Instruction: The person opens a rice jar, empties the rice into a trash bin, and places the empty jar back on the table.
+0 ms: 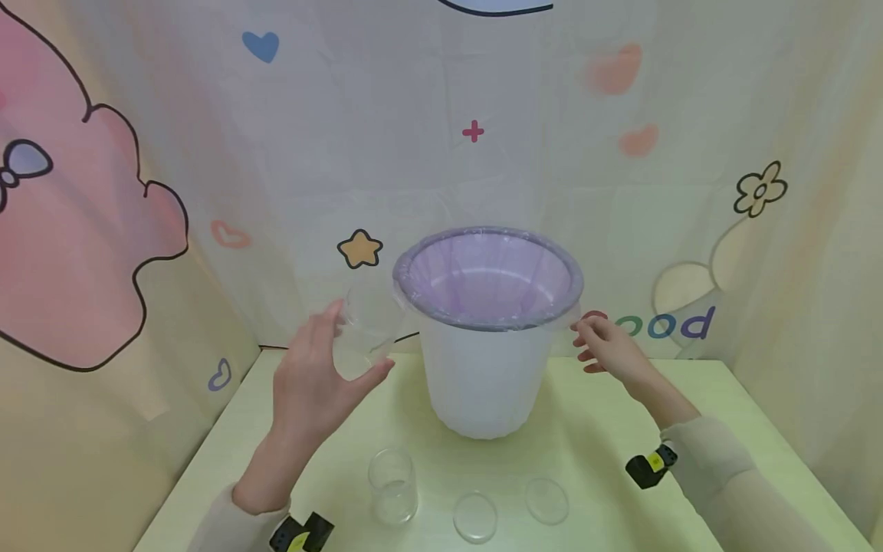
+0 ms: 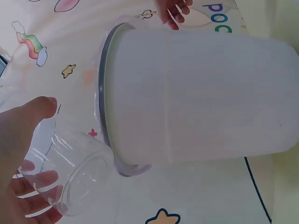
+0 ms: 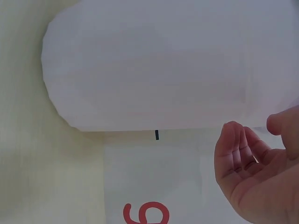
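A clear plastic cup point(image 1: 369, 330) is in my left hand point(image 1: 310, 376), held tilted between the thumb and the spread fingers. In the left wrist view the fingers show through the wall of the cup point(image 2: 60, 163). The cup is just left of the rim of a white bin point(image 1: 486, 379), whose mouth is lined with a purple translucent bag point(image 1: 483, 264) folded over the rim. My right hand point(image 1: 610, 349) is at the right side of the bin, just under the rim. Its fingers point(image 3: 229, 144) are loosely bent, with a gap between them and the thumb.
Another clear cup point(image 1: 393, 487) stands on the pale yellow table point(image 1: 331, 506) in front of the bin. Two clear round lids point(image 1: 476, 517) lie to its right. A printed curtain point(image 1: 414, 153) hangs behind the table and along both sides.
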Available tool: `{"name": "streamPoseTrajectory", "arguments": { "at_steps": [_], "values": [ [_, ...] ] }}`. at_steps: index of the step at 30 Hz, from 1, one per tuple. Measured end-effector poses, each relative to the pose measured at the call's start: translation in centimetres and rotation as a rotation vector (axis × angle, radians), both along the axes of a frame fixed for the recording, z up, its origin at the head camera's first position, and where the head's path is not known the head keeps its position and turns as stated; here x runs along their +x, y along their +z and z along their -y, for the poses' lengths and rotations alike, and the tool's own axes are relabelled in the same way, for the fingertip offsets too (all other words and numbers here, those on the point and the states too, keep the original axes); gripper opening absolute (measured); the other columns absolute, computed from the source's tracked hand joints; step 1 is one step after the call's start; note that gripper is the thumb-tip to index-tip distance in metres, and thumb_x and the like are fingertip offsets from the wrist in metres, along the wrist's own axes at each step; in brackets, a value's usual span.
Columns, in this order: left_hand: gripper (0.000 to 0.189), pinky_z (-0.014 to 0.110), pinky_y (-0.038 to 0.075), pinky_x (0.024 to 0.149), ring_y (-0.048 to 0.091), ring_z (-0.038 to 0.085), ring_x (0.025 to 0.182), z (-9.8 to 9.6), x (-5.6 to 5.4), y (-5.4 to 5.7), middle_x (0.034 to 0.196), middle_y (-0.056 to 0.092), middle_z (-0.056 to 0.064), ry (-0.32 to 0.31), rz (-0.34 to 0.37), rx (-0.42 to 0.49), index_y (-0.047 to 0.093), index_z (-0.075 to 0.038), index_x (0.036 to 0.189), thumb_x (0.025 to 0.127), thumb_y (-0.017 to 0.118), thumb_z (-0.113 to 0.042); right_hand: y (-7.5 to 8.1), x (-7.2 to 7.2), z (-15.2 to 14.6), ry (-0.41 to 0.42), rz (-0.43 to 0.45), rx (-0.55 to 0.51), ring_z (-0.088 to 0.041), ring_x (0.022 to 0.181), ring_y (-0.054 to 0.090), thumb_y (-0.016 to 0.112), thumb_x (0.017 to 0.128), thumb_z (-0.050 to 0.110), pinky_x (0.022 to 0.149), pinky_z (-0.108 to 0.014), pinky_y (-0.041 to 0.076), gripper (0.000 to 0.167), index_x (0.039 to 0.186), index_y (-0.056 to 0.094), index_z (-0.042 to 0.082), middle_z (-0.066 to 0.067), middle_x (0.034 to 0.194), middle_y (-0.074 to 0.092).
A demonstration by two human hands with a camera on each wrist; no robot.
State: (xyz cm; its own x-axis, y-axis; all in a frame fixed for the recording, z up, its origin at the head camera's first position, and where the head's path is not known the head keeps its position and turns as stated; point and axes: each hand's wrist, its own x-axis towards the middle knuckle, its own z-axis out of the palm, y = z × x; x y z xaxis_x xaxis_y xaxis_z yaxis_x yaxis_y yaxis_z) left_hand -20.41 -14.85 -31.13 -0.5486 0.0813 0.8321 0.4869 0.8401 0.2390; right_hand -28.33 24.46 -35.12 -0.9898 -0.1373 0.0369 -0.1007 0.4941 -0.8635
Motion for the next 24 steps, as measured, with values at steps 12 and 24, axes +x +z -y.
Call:
{"name": "streamPoseTrajectory", "arguments": {
  "at_steps": [12, 24],
  "values": [
    [0.082, 0.027, 0.051, 0.075, 0.058, 0.009, 0.092, -5.3, 3.0, -4.9, 0.11, 0.059, -0.005, -0.253, 0.27, 0.205, 0.047, -0.015, 0.128, 0.058, 0.084, -0.034, -2.0, 1.1, -0.2, 0.023, -0.097, 0.098, -0.02, 0.081, 0.057, 0.041, 0.098, 0.035, 0.07, -0.028, 0.051, 0.045, 0.125, 0.047, 0.0, -0.017, 0.104, 0.054],
    [0.07, 0.029, 0.048, 0.082, 0.055, 0.008, 0.099, -12.5, 5.5, -13.5, 0.111, 0.056, -0.008, -0.472, 0.621, 0.226, 0.046, -0.024, 0.123, 0.064, 0.08, -0.042, -3.4, 1.5, 0.0, 0.034, -0.303, 0.338, -0.017, 0.078, 0.056, 0.05, 0.095, 0.02, 0.066, -0.028, 0.048, 0.025, 0.111, 0.058, 0.002, -0.01, 0.097, 0.063]
  ]
}}
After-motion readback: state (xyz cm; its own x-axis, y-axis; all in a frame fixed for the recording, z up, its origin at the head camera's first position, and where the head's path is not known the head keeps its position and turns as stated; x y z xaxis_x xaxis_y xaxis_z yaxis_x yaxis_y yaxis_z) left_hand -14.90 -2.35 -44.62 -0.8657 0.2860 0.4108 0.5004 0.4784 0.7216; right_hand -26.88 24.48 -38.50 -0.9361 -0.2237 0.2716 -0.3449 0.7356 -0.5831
